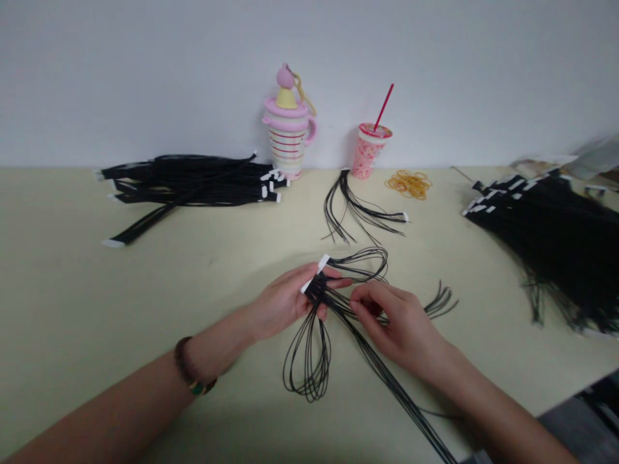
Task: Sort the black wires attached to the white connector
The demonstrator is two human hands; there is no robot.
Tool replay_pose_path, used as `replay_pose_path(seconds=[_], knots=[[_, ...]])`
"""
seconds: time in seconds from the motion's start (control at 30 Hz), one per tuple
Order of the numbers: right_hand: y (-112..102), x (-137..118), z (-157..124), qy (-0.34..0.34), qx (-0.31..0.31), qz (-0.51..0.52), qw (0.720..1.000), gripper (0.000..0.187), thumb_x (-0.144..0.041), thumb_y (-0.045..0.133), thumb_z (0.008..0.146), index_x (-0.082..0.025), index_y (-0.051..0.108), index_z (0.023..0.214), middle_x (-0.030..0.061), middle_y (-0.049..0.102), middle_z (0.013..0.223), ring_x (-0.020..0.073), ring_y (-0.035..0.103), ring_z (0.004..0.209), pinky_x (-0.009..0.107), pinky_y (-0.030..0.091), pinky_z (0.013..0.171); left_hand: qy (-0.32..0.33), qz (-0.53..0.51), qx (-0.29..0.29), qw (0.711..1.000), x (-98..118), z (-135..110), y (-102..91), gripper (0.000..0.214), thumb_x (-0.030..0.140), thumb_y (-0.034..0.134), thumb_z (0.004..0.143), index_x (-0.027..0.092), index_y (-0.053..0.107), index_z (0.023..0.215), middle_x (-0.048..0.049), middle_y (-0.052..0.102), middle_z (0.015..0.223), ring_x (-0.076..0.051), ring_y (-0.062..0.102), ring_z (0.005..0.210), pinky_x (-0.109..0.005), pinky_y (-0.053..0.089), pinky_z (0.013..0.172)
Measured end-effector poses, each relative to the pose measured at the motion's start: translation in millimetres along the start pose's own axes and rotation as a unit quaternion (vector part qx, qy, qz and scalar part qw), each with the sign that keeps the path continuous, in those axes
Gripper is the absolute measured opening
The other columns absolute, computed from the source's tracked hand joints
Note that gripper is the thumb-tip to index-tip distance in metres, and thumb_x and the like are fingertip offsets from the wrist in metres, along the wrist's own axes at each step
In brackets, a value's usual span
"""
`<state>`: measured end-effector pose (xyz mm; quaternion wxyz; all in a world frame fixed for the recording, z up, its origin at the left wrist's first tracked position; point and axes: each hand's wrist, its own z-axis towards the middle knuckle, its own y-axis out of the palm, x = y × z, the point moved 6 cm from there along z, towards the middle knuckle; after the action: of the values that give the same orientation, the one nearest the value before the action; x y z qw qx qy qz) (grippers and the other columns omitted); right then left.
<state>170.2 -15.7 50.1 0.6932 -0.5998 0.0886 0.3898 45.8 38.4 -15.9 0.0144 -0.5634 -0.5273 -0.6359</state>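
My left hand (285, 299) pinches a bundle of thin black cords (333, 303) at its white-tagged end, near the middle of the pale green table (72, 290). Loops of the cords hang out below (309, 361) and above (367, 263) the hand. My right hand (394, 322) grips the same cords just to the right, where the strands run off toward the lower right edge. The two hands are almost touching.
A stack of bundled black cords (193, 183) lies at the back left, a bigger heap (551, 232) at the right. A loose cord bunch (355, 209) and yellow rubber bands (410, 183) lie behind. A pink striped mug (289, 138) and a cup with straw (370, 149) stand by the wall.
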Motion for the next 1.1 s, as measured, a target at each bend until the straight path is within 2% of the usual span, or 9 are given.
replay_pose_path(seconds=[0.2,0.37,0.53,0.67,0.73,0.83,0.9,1.0,1.1], knots=[[-15.6,2.6,1.5,-0.018,0.004,-0.024,1.0,0.017,-0.02,0.048,0.088,-0.015,0.059,0.076,0.0006,0.055,0.064,0.0086,0.048,0.057,0.022,0.036,0.054,-0.02,-0.009,0.013,1.0,4.6,1.9,-3.1,0.033,0.03,0.034,0.094,0.011,0.059,0.101,-0.0188,0.061,0.113,-0.01,0.056,0.052,-0.027,0.047,0.056],[-30.9,-3.0,-1.3,-0.095,0.087,-0.096,0.987,0.02,-0.017,0.054,0.085,-0.013,0.056,0.065,-0.0013,0.042,0.054,0.0083,0.038,0.05,0.024,0.029,0.048,-0.029,-0.01,0.022,0.999,4.8,2.9,-5.8,0.033,0.032,0.034,0.093,0.011,0.057,0.102,-0.0181,0.06,0.115,-0.01,0.056,0.051,-0.027,0.046,0.055],[-39.5,-10.3,-6.4,-0.14,0.17,-0.131,0.967,0.026,-0.008,0.058,0.077,-0.015,0.046,0.055,-0.0015,0.042,0.053,0.0088,0.039,0.054,0.029,0.039,0.063,-0.029,-0.004,0.03,0.999,5.2,1.6,-6.5,0.032,0.033,0.035,0.093,0.011,0.057,0.102,-0.0181,0.061,0.114,-0.01,0.056,0.051,-0.026,0.045,0.056],[-46.3,-9.6,-6.5,-0.121,0.214,-0.151,0.958,0.025,-0.006,0.061,0.073,-0.015,0.047,0.054,-0.0001,0.043,0.051,0.0145,0.048,0.066,0.031,0.042,0.067,-0.03,-0.006,0.036,0.999,6.2,1.1,-6.9,0.032,0.034,0.036,0.093,0.012,0.057,0.102,-0.0173,0.06,0.115,-0.01,0.055,0.051,-0.026,0.045,0.057],[-48.8,-7.6,-5.4,-0.106,0.228,-0.153,0.956,0.022,-0.007,0.061,0.072,-0.015,0.05,0.054,0.0025,0.046,0.057,0.0167,0.049,0.072,0.031,0.043,0.067,-0.034,-0.004,0.039,0.999,5.9,1.3,-6.9,0.032,0.034,0.035,0.092,0.012,0.057,0.101,-0.0172,0.062,0.113,-0.01,0.055,0.05,-0.026,0.045,0.056],[-49.9,-0.7,-3.5,-0.062,0.229,-0.143,0.961,0.021,-0.011,0.061,0.072,-0.012,0.051,0.053,0.0131,0.054,0.091,0.0197,0.053,0.084,0.033,0.045,0.071,-0.031,-0.005,0.044,0.999,5.4,1.6,-8.2,0.033,0.034,0.036,0.092,0.012,0.058,0.099,-0.0167,0.063,0.111,-0.009,0.053,0.048,-0.025,0.044,0.054],[-47.4,5.2,-2.4,-0.032,0.204,-0.124,0.971,0.022,-0.012,0.059,0.074,-0.012,0.051,0.054,0.0153,0.053,0.104,0.0188,0.056,0.086,0.031,0.046,0.071,-0.025,-0.01,0.043,0.999,5.4,2.0,-9.4,0.033,0.034,0.036,0.092,0.011,0.059,0.099,-0.0168,0.063,0.111,-0.008,0.052,0.047,-0.024,0.044,0.054],[-42.8,11.0,-1.7,-0.006,0.165,-0.103,0.981,0.018,-0.011,0.057,0.077,-0.013,0.052,0.059,0.0075,0.058,0.083,0.0128,0.057,0.073,0.025,0.045,0.064,-0.018,-0.023,0.043,0.999,5.4,2.7,-12.0,0.032,0.034,0.037,0.092,0.011,0.059,0.097,-0.0176,0.064,0.109,-0.007,0.05,0.046,-0.024,0.043,0.053],[-42.3,14.0,-1.8,0.011,0.163,-0.106,0.981,0.01,-0.013,0.058,0.078,-0.014,0.056,0.068,0.0022,0.057,0.069,0.0104,0.054,0.063,0.023,0.042,0.058,-0.017,-0.033,0.051,0.998,5.3,3.2,-14.3,0.032,0.034,0.037,0.092,0.011,0.059,0.095,-0.0186,0.065,0.106,-0.005,0.047,0.043,-0.023,0.042,0.052]])
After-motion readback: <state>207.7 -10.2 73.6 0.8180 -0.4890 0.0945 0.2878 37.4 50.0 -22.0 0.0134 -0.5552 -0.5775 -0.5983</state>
